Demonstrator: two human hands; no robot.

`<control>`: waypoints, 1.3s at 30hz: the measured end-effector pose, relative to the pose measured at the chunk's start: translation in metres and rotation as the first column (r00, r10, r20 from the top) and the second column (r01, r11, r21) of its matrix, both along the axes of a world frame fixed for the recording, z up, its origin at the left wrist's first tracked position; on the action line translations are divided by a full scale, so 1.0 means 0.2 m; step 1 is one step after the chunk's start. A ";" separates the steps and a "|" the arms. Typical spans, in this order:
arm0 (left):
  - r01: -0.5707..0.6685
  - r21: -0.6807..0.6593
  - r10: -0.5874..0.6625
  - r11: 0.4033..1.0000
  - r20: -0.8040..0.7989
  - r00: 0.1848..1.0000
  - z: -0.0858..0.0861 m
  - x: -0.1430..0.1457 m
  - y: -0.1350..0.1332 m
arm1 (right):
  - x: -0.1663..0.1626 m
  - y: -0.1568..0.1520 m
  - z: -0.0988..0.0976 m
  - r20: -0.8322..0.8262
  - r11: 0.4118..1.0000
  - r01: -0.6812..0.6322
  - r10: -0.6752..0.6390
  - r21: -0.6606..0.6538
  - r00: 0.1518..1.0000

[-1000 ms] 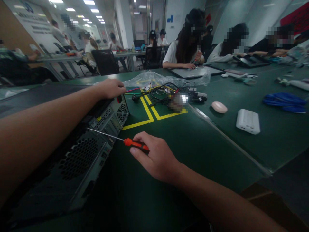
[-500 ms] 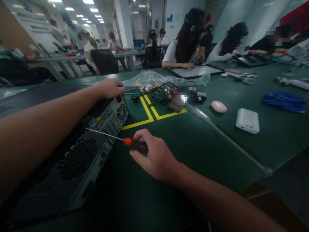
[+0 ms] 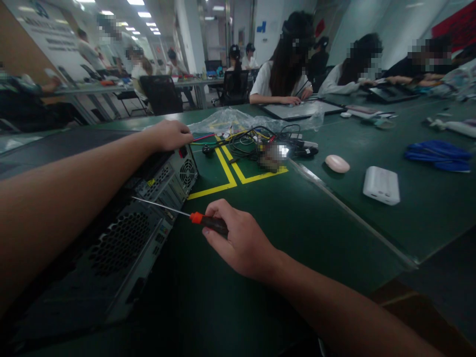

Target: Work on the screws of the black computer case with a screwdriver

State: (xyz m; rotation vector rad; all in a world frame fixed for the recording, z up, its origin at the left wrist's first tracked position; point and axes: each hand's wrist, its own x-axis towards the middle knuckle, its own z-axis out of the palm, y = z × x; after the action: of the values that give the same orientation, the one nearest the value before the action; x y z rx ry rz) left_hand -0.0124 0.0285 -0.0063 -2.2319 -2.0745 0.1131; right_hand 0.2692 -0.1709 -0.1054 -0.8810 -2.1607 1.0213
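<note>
Rolls screwdriver (image 3: 213,224) slightly since a second ago, apparently mid-turn. Pinches it in curled right hand (image 3: 243,240); rests curled left hand (image 3: 169,135) on computer case (image 3: 121,245), with unclear grip.

We look into an office-like electronics workroom — ceiling lights (image 3: 144,15) and wall lettering (image 3: 44,22) at upper left, office chairs (image 3: 161,94) toward upper centre, people (image 3: 262,85) at long tables (image 3: 357,213), a computer case (image 3: 122,243) at lower left.

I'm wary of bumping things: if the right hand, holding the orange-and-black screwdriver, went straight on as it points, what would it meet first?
Probably the black and grey metal computer case: the screwdriver in the right hand points at its rear, though depth leaves contact unclear.
</note>
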 end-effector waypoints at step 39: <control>0.033 0.009 -0.033 0.999 -0.002 0.999 0.00 -0.01 0.00 | 0.00 0.00 0.02 0.012 1.000 0.010 -0.010 -0.017 1.000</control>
State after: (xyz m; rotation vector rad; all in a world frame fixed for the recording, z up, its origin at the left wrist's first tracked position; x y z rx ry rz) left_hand -0.0146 0.0285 -0.0058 -2.2586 -2.0320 0.1025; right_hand 0.2693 -0.1710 -0.1016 -0.9069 -2.1581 1.0340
